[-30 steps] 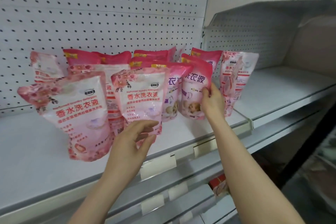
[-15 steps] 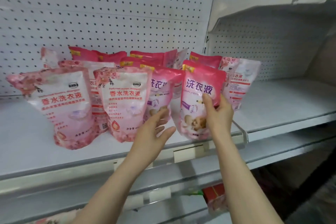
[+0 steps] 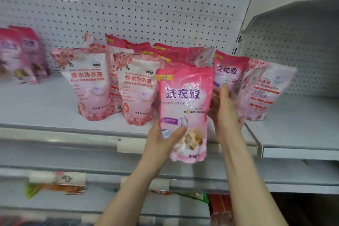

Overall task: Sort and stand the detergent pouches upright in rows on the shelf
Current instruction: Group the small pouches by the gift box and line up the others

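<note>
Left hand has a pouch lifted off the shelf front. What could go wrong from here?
1. The left hand has its grip only on the bottom of the soft pink plastic pouch with purple lettering, which is out past the front of the white metal shelf. It may flop or slip and drop.
2. The pale floral plastic pouch at far right leans tilted, close to the right hand. A nudge could topple it.

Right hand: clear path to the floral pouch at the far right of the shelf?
Likely yes. The right hand sits just left of that floral pouch with nothing in front of it, and the left hand grips the pink pouch.
</note>
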`<act>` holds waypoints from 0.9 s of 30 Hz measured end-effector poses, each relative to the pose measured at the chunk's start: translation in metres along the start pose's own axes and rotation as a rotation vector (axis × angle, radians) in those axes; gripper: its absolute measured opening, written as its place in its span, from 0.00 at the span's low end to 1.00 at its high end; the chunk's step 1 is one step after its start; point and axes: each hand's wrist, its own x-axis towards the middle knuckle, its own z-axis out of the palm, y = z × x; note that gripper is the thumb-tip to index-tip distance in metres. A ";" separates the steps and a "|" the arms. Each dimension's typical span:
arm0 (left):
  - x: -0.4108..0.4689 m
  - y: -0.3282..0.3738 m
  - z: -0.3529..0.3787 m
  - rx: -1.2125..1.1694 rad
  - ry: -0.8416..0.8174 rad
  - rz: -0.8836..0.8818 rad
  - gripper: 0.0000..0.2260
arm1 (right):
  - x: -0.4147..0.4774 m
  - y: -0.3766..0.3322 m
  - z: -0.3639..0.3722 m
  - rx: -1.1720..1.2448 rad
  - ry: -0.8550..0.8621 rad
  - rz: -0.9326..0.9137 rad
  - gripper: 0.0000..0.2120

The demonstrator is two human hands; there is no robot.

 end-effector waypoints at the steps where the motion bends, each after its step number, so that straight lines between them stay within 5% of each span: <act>1: -0.004 0.000 -0.006 0.009 0.051 0.020 0.13 | 0.013 0.010 0.002 -0.025 -0.002 -0.005 0.23; 3: -0.010 0.002 -0.020 0.060 0.141 0.071 0.12 | 0.033 0.029 0.014 -0.178 -0.026 0.008 0.23; 8: -0.023 0.007 -0.049 0.204 0.294 0.142 0.17 | 0.068 0.058 0.056 -0.338 -0.176 0.060 0.46; 13: -0.032 0.000 -0.062 0.194 0.354 0.115 0.21 | 0.068 0.062 0.068 -0.340 -0.008 0.046 0.27; 16: -0.031 -0.005 -0.067 0.129 0.376 0.107 0.23 | 0.059 0.066 0.054 -0.232 0.072 0.104 0.32; 21: -0.026 -0.005 -0.071 0.004 0.391 0.074 0.27 | 0.034 0.060 0.024 0.037 0.102 0.113 0.15; 27: -0.025 -0.001 -0.077 -0.089 0.331 0.062 0.30 | 0.004 0.036 0.009 0.269 0.017 0.160 0.17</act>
